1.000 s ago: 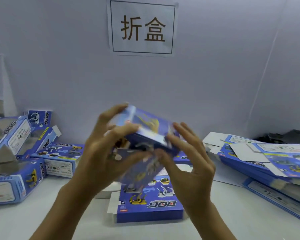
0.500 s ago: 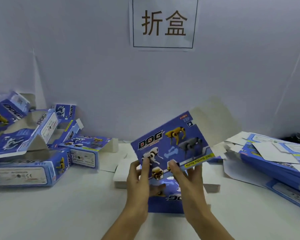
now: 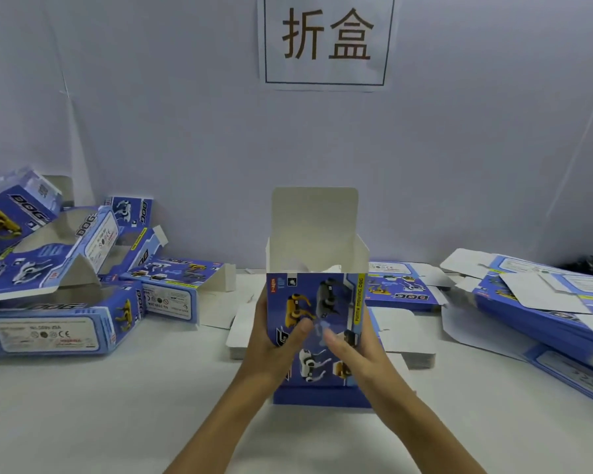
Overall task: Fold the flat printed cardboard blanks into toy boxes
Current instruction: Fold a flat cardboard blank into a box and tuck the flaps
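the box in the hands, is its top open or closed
Open. The box, held upright between the left hand and right hand, has its top flap standing straight up, with the bare inside showing.

Single head-worn wide-angle view looked forward and slightly down across the white table toward the back wall, close in, with both forearms entering from the bottom edge and the wall sign cropped at top.

packing workstation | wall sign | stacked flat blanks | folded boxes
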